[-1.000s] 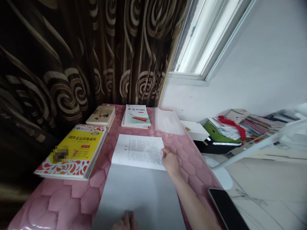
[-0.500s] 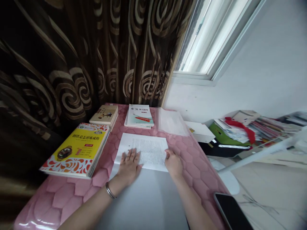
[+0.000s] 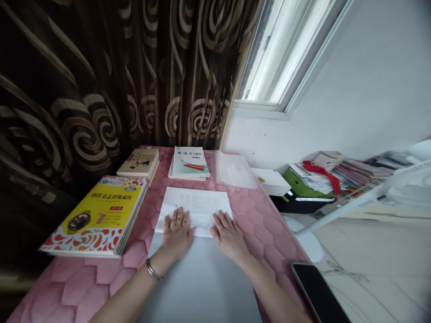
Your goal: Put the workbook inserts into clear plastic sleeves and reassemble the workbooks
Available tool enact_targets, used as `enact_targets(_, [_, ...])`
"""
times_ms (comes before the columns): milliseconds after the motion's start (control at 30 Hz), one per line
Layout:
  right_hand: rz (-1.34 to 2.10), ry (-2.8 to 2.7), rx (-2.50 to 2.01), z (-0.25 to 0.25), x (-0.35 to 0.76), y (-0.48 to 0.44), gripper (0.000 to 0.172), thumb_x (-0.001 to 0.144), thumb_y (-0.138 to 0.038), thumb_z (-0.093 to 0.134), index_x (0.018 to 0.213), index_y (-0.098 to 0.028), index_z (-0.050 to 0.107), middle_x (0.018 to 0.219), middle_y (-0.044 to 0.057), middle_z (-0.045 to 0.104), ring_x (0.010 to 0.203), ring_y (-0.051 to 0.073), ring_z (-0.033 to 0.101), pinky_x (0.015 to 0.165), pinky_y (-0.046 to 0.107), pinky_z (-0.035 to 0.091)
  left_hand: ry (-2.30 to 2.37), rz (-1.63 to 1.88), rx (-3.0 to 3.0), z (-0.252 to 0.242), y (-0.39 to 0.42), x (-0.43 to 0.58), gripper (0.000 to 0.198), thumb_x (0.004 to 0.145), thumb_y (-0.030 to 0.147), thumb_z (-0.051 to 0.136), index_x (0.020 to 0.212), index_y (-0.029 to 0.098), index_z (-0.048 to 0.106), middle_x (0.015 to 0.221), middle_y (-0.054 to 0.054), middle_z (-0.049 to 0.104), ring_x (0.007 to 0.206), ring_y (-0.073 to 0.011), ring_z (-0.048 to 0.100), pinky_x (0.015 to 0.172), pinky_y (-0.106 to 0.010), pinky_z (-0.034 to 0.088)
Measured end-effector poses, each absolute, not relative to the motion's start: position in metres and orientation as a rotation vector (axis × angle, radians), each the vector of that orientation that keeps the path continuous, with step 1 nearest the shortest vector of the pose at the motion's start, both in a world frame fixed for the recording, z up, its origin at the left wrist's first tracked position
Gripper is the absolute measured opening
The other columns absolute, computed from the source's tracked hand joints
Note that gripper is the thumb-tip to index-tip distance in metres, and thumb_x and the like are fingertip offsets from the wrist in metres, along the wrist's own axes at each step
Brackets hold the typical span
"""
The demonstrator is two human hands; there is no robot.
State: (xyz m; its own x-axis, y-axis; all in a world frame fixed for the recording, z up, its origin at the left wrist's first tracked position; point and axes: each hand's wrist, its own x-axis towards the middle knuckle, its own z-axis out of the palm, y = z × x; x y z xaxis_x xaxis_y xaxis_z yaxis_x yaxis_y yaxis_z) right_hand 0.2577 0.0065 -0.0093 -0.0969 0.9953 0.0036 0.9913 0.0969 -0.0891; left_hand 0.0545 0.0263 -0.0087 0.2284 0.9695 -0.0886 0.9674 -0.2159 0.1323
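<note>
A patterned curtain point(image 3: 151, 80) hangs over the far side of a pink-covered table point(image 3: 81, 282), where a person works at paper with both bare hands. Down the middle runs a grey-looking sheet point(image 3: 205, 282), lying flat, its near end out of sight between the forearms. A pile of books topped by a yellow-covered one point(image 3: 114, 204) sits closed to the left, untouched. Beyond the grey sheet, adjoining it, lies the printed page point(image 3: 202, 202), spread flat on the table, its far corners free. The flattening looks well along, to judge by the level paper; what remains cannot be told from here. The left hand point(image 3: 177, 231) and right hand point(image 3: 230, 235) rest on the page's near part, side by side but apart, palms down. Half a second ago the right hand pinched the page's right edge; now it lies spread further in, while the left is in much the same place. The fingers of both are extended, slightly parted, gripping nothing. A silvery bangle point(image 3: 153, 270) circles the left wrist.
</note>
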Motion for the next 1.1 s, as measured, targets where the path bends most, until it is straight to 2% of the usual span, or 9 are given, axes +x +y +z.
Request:
enact_targets(133, [0.143, -2.284, -2.074, -0.018, 0.263, 0.004, 0.057, 0.102, -0.046, 0.027, 0.151, -0.018, 0.034, 0.159, 0.011, 0.021, 0.148, 0.024, 0.019, 0.118, 0.042, 0.022, 2.069, -0.049, 2.230, -0.004, 0.037, 0.043, 0.063, 0.097, 0.041, 0.028, 0.153, 0.011, 0.026, 0.160, -0.016, 0.016, 0.148, -0.0303, 0.018, 0.117, -0.059, 0.013])
enact_targets(267, [0.146, -2.287, -2.087, -0.019, 0.265, 0.005, 0.057, 0.102, -0.045, 0.028, 0.151, -0.017, 0.033, 0.159, 0.012, 0.019, 0.148, 0.025, 0.018, 0.119, 0.043, 0.020, 2.233, -0.045, 2.209, -0.006, 0.049, 0.041, 0.063, 0.097, 0.040, 0.029, 0.150, 0.005, 0.031, 0.157, -0.023, 0.023, 0.146, -0.0352, 0.023, 0.115, -0.064, 0.006])
enact_targets(367, [0.144, -2.293, -2.092, -0.018, 0.263, 0.006, 0.057, 0.102, -0.045, 0.028, 0.151, -0.017, 0.033, 0.159, 0.012, 0.018, 0.148, 0.025, 0.016, 0.119, 0.044, 0.019, 2.052, -0.012, 2.337, -0.008, 0.062, 0.058, 0.061, 0.097, 0.037, 0.030, 0.150, 0.008, 0.032, 0.158, -0.020, 0.023, 0.147, -0.0326, 0.021, 0.118, -0.060, 0.003])
enact_targets(567, [0.143, -2.273, -2.063, -0.021, 0.262, 0.006, 0.058, 0.101, -0.047, 0.028, 0.150, -0.018, 0.035, 0.159, 0.011, 0.020, 0.147, 0.025, 0.018, 0.119, 0.045, 0.020, 1.683, 0.077, 2.453, -0.005, 0.104, 0.091, 0.063, 0.098, 0.041, 0.025, 0.153, 0.009, 0.026, 0.161, -0.013, 0.019, 0.149, -0.0250, 0.018, 0.121, -0.048, 0.009])
enact_targets(800, [0.222, -2.285, -2.106, -0.007, 0.262, 0.003, 0.056, 0.101, -0.044, 0.028, 0.151, -0.018, 0.033, 0.160, 0.010, 0.017, 0.148, 0.024, 0.017, 0.119, 0.044, 0.019, 1.809, 0.208, 2.427, -0.009, 0.127, 0.075, 0.064, 0.097, 0.042, 0.027, 0.152, 0.010, 0.029, 0.159, -0.014, 0.027, 0.147, -0.0245, 0.023, 0.120, -0.047, 0.013])
enact_targets(933, [0.311, -2.264, -2.176, 0.014, 0.242, 0.021, 0.062, 0.100, -0.046, 0.030, 0.150, -0.008, 0.035, 0.157, 0.018, 0.025, 0.147, 0.032, 0.020, 0.118, 0.050, 0.019, 1.827, 0.224, 2.418, -0.012, 0.127, 0.072, 0.064, 0.096, 0.041, 0.029, 0.152, 0.011, 0.029, 0.159, -0.014, 0.025, 0.148, -0.0252, 0.022, 0.120, -0.048, 0.012])
enact_targets(1000, [0.300, -2.274, -2.035, 0.020, 0.222, 0.043, 0.065, 0.101, -0.047, 0.026, 0.151, -0.005, 0.030, 0.157, 0.018, 0.026, 0.148, 0.030, 0.017, 0.119, 0.047, 0.016, 1.822, 0.200, 2.415, -0.012, 0.127, 0.072, 0.063, 0.096, 0.040, 0.030, 0.152, 0.012, 0.028, 0.160, -0.014, 0.024, 0.148, -0.0247, 0.021, 0.120, -0.049, 0.011])
enact_targets(1100, [0.376, -2.298, -1.809, 0.019, 0.189, 0.082, 0.067, 0.101, -0.048, 0.022, 0.154, -0.007, 0.021, 0.159, 0.014, 0.023, 0.149, 0.025, 0.012, 0.120, 0.043, 0.013, 1.789, 0.091, 2.421, -0.012, 0.129, 0.071, 0.064, 0.094, 0.036, 0.033, 0.153, 0.012, 0.027, 0.161, -0.013, 0.022, 0.149, -0.0248, 0.018, 0.120, -0.049, 0.010])
